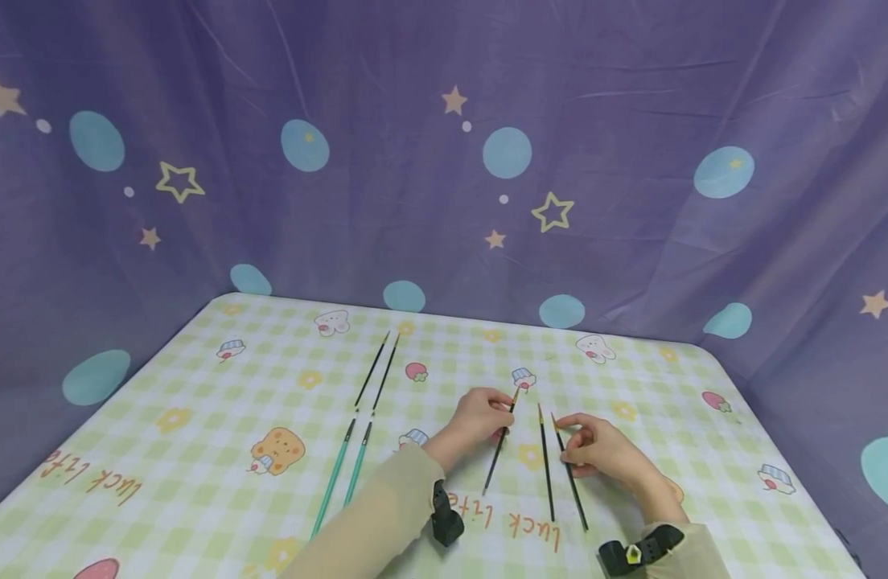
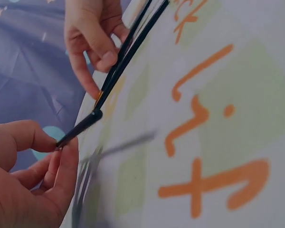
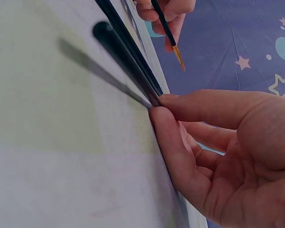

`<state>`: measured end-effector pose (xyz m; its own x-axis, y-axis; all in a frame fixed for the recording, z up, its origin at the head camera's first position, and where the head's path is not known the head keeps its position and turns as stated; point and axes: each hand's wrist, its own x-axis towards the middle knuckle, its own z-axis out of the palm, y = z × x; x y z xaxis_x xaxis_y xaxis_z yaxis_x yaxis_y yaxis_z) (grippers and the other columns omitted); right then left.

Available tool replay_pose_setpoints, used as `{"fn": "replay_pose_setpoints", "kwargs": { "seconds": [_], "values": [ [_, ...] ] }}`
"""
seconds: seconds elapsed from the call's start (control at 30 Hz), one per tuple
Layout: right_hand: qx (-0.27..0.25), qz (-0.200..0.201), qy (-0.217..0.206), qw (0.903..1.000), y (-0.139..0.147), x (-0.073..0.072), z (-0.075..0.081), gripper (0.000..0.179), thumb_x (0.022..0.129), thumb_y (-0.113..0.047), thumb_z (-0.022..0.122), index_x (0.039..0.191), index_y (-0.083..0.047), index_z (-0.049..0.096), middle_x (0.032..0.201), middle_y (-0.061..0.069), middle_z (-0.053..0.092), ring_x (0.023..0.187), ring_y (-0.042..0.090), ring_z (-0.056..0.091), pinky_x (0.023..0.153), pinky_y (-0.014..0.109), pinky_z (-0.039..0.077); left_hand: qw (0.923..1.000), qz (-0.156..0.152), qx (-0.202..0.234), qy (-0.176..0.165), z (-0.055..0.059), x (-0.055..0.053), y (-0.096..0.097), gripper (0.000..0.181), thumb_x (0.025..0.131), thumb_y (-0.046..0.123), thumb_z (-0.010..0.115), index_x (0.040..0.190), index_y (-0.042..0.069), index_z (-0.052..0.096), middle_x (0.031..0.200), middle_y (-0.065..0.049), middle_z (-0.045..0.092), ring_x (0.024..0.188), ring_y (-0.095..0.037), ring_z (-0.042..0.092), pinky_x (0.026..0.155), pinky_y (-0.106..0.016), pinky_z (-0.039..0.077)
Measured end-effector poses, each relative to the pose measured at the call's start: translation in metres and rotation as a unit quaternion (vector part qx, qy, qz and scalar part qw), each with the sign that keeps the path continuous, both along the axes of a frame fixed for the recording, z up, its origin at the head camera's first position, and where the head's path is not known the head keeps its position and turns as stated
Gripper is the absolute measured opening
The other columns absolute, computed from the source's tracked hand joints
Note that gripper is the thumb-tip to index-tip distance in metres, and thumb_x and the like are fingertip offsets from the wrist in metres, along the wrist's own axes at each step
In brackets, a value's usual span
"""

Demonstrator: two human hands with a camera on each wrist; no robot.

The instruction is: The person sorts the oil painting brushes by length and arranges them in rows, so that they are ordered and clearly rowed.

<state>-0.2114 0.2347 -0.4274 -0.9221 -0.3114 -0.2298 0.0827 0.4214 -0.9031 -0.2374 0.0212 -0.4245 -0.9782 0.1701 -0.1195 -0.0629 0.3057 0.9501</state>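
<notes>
My left hand (image 1: 478,422) pinches a thin black-handled paintbrush (image 1: 497,460) between thumb and fingers, its tan bristles pointing away from me. In the right wrist view the bristles of this held paintbrush (image 3: 179,59) hang in the air. My right hand (image 1: 603,449) pinches another dark paintbrush (image 1: 575,492) near its bristle end. Seen by the right wrist camera, the handle of that paintbrush (image 3: 126,59) casts a shadow on the cloth. Between the two hands a third dark paintbrush (image 1: 547,470) lies roughly parallel, close beside the one in my right hand.
On the left, two short black paintbrushes (image 1: 372,370) lie side by side toward the back. Two teal-handled paintbrushes (image 1: 335,474) lie nearer, partly behind my left sleeve. A green checked cloth (image 1: 198,474) with printed figures covers the table. Behind it hangs a purple curtain (image 1: 415,201).
</notes>
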Motion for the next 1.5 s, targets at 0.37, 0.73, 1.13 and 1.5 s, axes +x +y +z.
{"fn": "replay_pose_setpoints", "kwargs": {
  "seconds": [0.37, 0.73, 1.13, 1.5],
  "values": [
    [0.0, 0.001, -0.001, 1.0, 0.0, 0.001, 0.002, 0.054, 0.078, -0.002, 0.066, 0.126, 0.007, 0.042, 0.078, 0.007, 0.055, 0.067, 0.015, 0.057, 0.058, 0.032, 0.054, 0.9994, -0.021, 0.016, -0.024, -0.003, 0.0, -0.008, 0.028, 0.073, -0.005, 0.059, 0.101, -0.002, 0.065, 0.083, -0.012, 0.066, 0.052, -0.012, 0.056, 0.051, -0.023, 0.049],
    [0.002, 0.006, 0.003, 1.0, 0.0, 0.001, 0.002, 0.054, 0.078, -0.002, 0.066, 0.126, 0.007, 0.043, 0.077, 0.007, 0.056, 0.066, 0.016, 0.058, 0.058, 0.032, 0.055, 0.9993, -0.011, -0.025, -0.023, -0.002, 0.0, -0.009, 0.026, 0.074, -0.004, 0.06, 0.099, 0.001, 0.065, 0.078, -0.008, 0.066, 0.051, -0.011, 0.054, 0.046, -0.021, 0.044],
    [0.007, 0.001, 0.0, 1.0, -0.002, 0.002, 0.004, 0.054, 0.078, -0.003, 0.066, 0.126, 0.007, 0.043, 0.078, 0.008, 0.055, 0.066, 0.016, 0.057, 0.058, 0.032, 0.054, 0.9873, 0.043, 0.131, -0.078, -0.002, -0.012, -0.03, 0.034, 0.079, -0.004, 0.056, 0.113, -0.003, 0.059, 0.096, -0.016, 0.065, 0.057, -0.011, 0.056, 0.052, -0.022, 0.048],
    [0.013, -0.001, -0.001, 0.9999, -0.002, 0.002, 0.005, 0.054, 0.078, -0.003, 0.066, 0.126, 0.007, 0.043, 0.078, 0.008, 0.055, 0.066, 0.016, 0.057, 0.058, 0.032, 0.054, 0.972, 0.073, 0.205, -0.089, 0.008, -0.02, -0.055, 0.043, 0.084, -0.003, 0.056, 0.126, -0.005, 0.049, 0.118, -0.023, 0.058, 0.076, -0.016, 0.065, 0.065, -0.023, 0.052]
  ]
}}
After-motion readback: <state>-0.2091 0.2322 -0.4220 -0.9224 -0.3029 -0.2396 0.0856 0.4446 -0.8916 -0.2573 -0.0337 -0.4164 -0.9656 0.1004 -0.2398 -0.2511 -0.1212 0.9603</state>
